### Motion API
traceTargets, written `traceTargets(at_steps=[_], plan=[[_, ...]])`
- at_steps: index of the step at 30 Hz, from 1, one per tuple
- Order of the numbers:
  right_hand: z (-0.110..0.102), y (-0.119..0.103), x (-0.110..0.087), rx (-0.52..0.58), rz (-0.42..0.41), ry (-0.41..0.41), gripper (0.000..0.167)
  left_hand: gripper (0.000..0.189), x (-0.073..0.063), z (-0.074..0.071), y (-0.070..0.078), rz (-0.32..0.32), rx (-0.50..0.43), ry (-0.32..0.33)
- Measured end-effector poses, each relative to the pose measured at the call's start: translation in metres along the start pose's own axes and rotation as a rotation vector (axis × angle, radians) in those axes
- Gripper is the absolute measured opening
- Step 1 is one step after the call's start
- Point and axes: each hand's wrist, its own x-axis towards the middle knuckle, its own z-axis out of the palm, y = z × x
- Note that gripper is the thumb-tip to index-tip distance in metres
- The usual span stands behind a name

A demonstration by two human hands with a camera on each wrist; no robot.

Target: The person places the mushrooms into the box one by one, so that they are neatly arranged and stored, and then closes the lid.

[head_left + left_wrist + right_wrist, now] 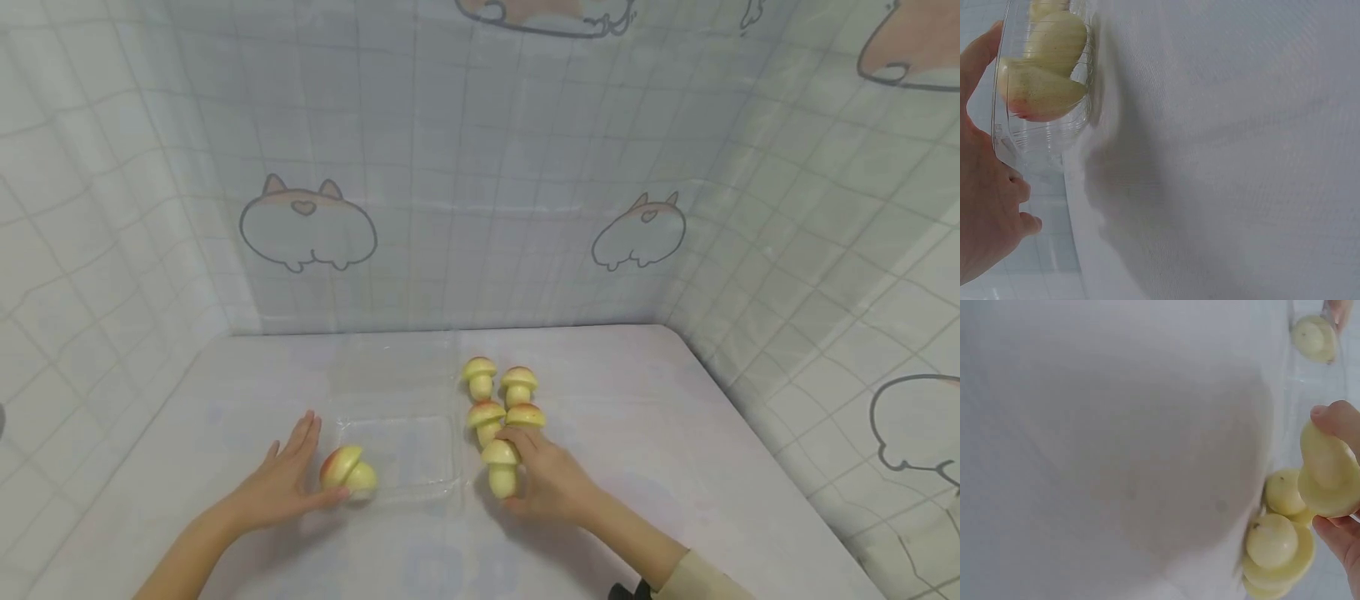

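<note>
A clear plastic box (456, 467) lies on the table with one yellow mushroom (343, 467) inside its left end, reddish on the cap and tilted over. My left hand (281, 487) rests against that end of the box, fingers extended along the side and thumb at the near edge. In the left wrist view the thumb touches the box rim (999, 106). My right hand (551, 479) pinches a second mushroom (502, 479) between thumb and fingers, right of the box. The right wrist view shows this held mushroom (1329, 465) above the table, its stem toward the thumb.
Several more mushrooms (480, 377) stand in two rows just beyond my right hand, caps up. The box's transparent lid (393, 362) appears folded back behind it. A pale cloth (435, 550) covers the table, and grid-patterned sheets (465, 167) hang at the back and sides.
</note>
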Motion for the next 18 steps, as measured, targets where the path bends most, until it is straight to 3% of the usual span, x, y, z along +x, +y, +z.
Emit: traceTargets(at_steps=[10,18], plan=[[-0.025,0.001,0.02,0.035,-0.085,0.185,0.09,0.113,0.001,-0.001,0.001,0.004,0.011,0.001],[-0.04,-0.004,0.038,0.052,-0.169,0.262,0.093,0.113,0.0,-0.002,0.004,-0.001,0.017,-0.003]])
